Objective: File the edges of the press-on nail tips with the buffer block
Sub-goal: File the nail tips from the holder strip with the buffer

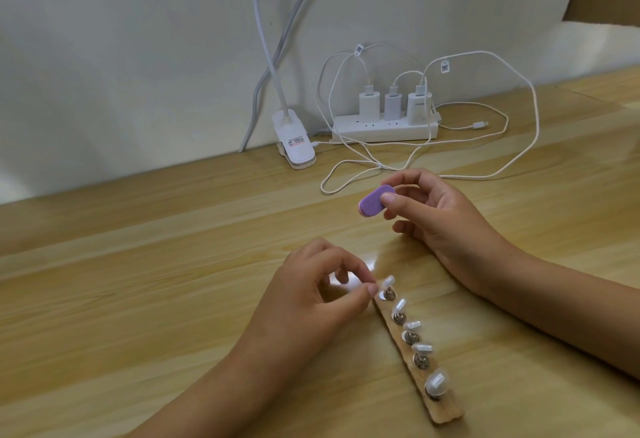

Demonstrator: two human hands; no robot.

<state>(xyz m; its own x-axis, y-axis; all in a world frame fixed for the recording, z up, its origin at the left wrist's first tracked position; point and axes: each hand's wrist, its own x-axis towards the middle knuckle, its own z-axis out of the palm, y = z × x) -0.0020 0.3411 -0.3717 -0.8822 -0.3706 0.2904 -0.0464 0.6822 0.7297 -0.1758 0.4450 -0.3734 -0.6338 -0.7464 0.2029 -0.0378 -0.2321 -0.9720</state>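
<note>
A wooden strip lies on the table and carries several white press-on nail tips on small metal stands. The farthest nail tip sits right beside my left hand, whose thumb and forefinger come together next to its stand; whether they pinch it is unclear. My right hand hovers above and behind the strip and pinches a small purple buffer block between thumb and fingers. The block is held in the air, apart from the nail tips.
A white power strip with three chargers and looping white cables sits at the back by the wall. A white clip lamp base clamps the table edge to its left. The wooden table stretches left.
</note>
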